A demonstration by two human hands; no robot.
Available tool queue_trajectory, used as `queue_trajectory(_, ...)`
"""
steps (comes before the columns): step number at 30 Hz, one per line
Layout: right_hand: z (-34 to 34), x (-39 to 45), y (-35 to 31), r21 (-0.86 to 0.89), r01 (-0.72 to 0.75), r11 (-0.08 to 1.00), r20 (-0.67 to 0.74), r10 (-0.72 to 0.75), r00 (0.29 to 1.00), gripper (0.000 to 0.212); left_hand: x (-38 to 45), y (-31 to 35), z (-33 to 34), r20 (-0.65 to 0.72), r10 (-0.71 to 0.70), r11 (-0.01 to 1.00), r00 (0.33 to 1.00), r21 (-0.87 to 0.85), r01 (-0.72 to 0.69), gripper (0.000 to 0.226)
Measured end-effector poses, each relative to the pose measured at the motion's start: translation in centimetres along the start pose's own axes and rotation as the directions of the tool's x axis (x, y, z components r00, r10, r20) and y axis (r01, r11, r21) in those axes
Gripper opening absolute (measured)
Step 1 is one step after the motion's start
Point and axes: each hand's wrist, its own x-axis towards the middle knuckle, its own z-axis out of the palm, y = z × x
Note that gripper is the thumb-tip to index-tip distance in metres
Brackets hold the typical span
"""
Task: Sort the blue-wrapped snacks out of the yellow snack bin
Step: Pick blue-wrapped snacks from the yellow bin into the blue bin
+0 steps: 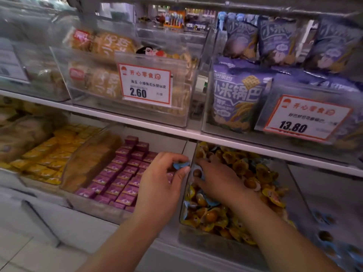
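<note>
Both forearms reach in from the near edge toward the lower shelf (137, 119). The left hand (161, 179) hovers over the bin of purple boxes (121, 173), pinching a blue snack (180, 165) between thumb and fingertips; the wrapper's long axis lies roughly level, its far end pointing right toward the yellow bin (196, 238). The right hand (218, 179) lies palm down inside that clear bin, fingers bent into the heap of yellow snacks (253, 169), and seems to close on a round brown piece near the bin's left wall, though I cannot tell for certain whether it holds it. A few more blue wrappers (210, 202) show among the yellow ones just under the wrist. Left of the purple boxes sits a bin of yellow boxes (49, 160).

On the upper shelf, a clear bin of biscuit packs (104, 79) carries a red-bordered tag (146, 84) reading 开心零食 and 2.60. To its right stand purple bags (237, 99) printed 小米锅巴, with a second tag (306, 117) reading 开心零食 and 13.80. The smaller print on both tags is too blurred to read surely.
</note>
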Motion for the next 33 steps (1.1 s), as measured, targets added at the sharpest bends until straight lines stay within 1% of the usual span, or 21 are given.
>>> queue_trajectory(4, -1.0, -1.2, 1.3, 0.191, -0.027, 0.981, 0.008, 0.026, 1.0, 0.045, -0.4, 0.8, 0.4, 0.015, 0.062, 0.998, 0.998, -0.009, -0.062, 0.019)
queue_trajectory(7, -2.4, -3.0, 2.6, 0.307, -0.046, 0.95, -0.076, 0.073, 0.994, 0.031, -0.9, 1.7, 0.9, 0.03, 0.081, 0.996, 0.996, -0.032, -0.08, 0.016)
queue_trajectory(9, -3.5, -4.4, 3.7, 0.401, -0.081, 0.913, -0.123, 0.141, 0.982, 0.029, -1.3, 2.4, 1.6, 0.057, 0.096, 0.995, 0.994, -0.041, -0.094, 0.015)
queue_trajectory(10, -4.0, -5.3, 4.1, 0.511, -0.121, 0.851, -0.125, 0.213, 0.969, 0.03, -1.5, 2.7, 2.0, 0.071, 0.107, 0.994, 0.992, -0.043, -0.104, 0.017)
queue_trajectory(11, -4.5, -6.5, 4.6, 0.688, -0.155, 0.709, -0.097, 0.302, 0.949, 0.03, -1.7, 3.3, 2.7, 0.084, 0.126, 0.991, 0.988, -0.053, -0.122, 0.02)
queue_trajectory(12, -5.0, -7.9, 4.9, 0.874, -0.16, 0.459, -0.022, 0.366, 0.93, 0.027, -1.9, 3.7, 3.3, 0.093, 0.146, 0.988, 0.985, -0.065, -0.14, 0.024)
queue_trajectory(13, -5.2, -9.2, 4.7, 0.972, -0.172, 0.158, 0.104, 0.367, 0.924, 0.024, -2.2, 4.1, 3.6, 0.101, 0.163, 0.985, 0.981, -0.08, -0.155, 0.029)
queue_trajectory(14, -5.4, -10.7, 4.6, 0.975, -0.197, -0.105, 0.22, 0.307, 0.926, 0.024, -2.5, 4.7, 4.3, 0.112, 0.186, 0.979, 0.976, -0.105, -0.175, 0.032)
queue_trajectory(15, -5.6, -12.1, 4.5, 0.932, -0.225, -0.285, 0.29, 0.21, 0.934, 0.028, -2.9, 5.3, 5.2, 0.125, 0.211, 0.972, 0.969, -0.133, -0.195, 0.034)
queue_trajectory(16, -5.9, -13.4, 4.4, 0.888, -0.256, -0.383, 0.321, 0.116, 0.94, 0.031, -3.4, 5.9, 6.2, 0.143, 0.221, 0.967, 0.965, -0.158, -0.198, 0.035)
queue_trajectory(17, -6.1, -14.3, 4.3, 0.862, -0.274, -0.425, 0.326, 0.052, 0.944, 0.033, -3.9, 6.4, 7.1, 0.172, 0.209, 0.967, 0.963, -0.18, -0.178, 0.037)
queue_trajectory(18, -6.4, -14.9, 4.4, 0.858, -0.276, -0.434, 0.322, 0.034, 0.946, 0.034, -4.3, 7.0, 8.1, 0.215, 0.179, 0.97, 0.96, -0.202, -0.136, 0.04)
queue_trajectory(19, -6.6, -15.3, 4.7, 0.868, -0.266, -0.419, 0.32, 0.063, 0.945, 0.035, -4.7, 7.5, 8.9, 0.266, 0.15, 0.971, 0.952, -0.221, -0.091, 0.043)
queue_trajectory(21, -7.0, -15.8, 5.6, 0.916, -0.213, -0.34, 0.296, 0.213, 0.931, 0.027, -5.4, 8.5, 10.2, 0.384, 0.157, 0.961, 0.91, -0.273, -0.05, 0.049)
queue_trajectory(24, -8.1, -16.6, 8.2, 0.973, -0.115, -0.2, 0.186, 0.383, 0.905, 0.016, -5.9, 9.4, 11.2, 0.508, 0.282, 0.932, 0.814, -0.345, -0.108, 0.062)
queue_trajectory(25, -8.4, -17.1, 9.4, 0.981, -0.098, -0.165, 0.159, 0.417, 0.895, 0.014, -5.8, 9.3, 11.3, 0.524, 0.298, 0.936, 0.798, -0.326, -0.136, 0.064)
queue_trajectory(27, -8.9, -18.1, 12.0, 0.992, -0.085, -0.098, 0.122, 0.48, 0.869, 0.011, -5.0, 8.4, 11.4, 0.51, 0.288, 0.953, 0.811, -0.238, -0.189, 0.058)
queue_trajectory(29, -8.7, -19.0, 15.0, 0.991, -0.129, 0.041, 0.082, 0.576, 0.813, 0.008, -3.8, 7.0, 11.5, 0.498, 0.278, 0.961, 0.822, -0.149, -0.235, 0.043)
queue_trajectory(31, -7.7, -19.4, 17.9, 0.943, -0.25, 0.221, 0.047, 0.655, 0.755, 0.011, -2.7, 5.2, 11.4, 0.535, 0.24, 0.967, 0.81, -0.058, -0.248, 0.035)
queue_trajectory(32, -7.1, -19.4, 19.0, 0.896, -0.332, 0.294, 0.058, 0.665, 0.744, 0.011, -2.3, 4.4, 11.3, 0.569, 0.219, 0.969, 0.793, -0.028, -0.247, 0.035)
queue_trajectory(33, -6.5, -19.4, 20.0, 0.835, -0.416, 0.361, 0.093, 0.652, 0.752, 0.016, -2.0, 3.6, 11.2, 0.599, 0.209, 0.969, 0.773, -0.018, -0.248, 0.036)
